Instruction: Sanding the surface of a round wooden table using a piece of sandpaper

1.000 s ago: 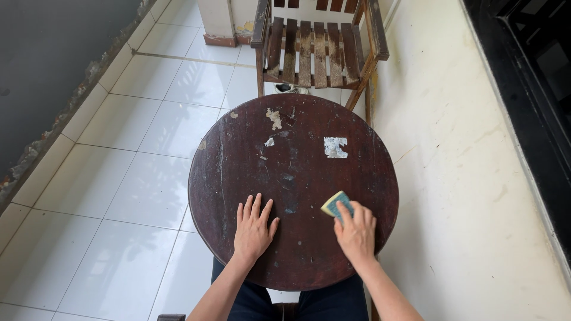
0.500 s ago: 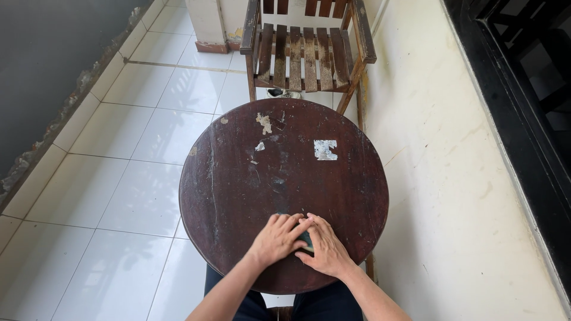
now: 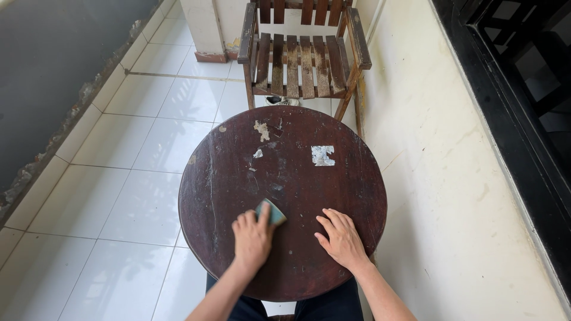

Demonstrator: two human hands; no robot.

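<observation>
A round dark wooden table (image 3: 297,172) with worn, peeling patches fills the middle of the head view. My left hand (image 3: 252,239) presses a small teal sponge (image 3: 273,212) flat onto the tabletop near its front left. My right hand (image 3: 341,239) lies flat on the wood to the right, fingers spread, holding nothing. The two hands are about a hand's width apart. A pale flaked patch (image 3: 322,156) marks the surface beyond my right hand.
A slatted wooden armchair (image 3: 302,56) stands just behind the table. White floor tiles (image 3: 119,178) spread to the left, a cream wall (image 3: 464,196) rises close on the right, and a dark wall (image 3: 53,65) runs along the far left.
The sponge went from under my right hand to my left hand. The hands met near the table's front middle, then parted, the left moving left with the sponge.
</observation>
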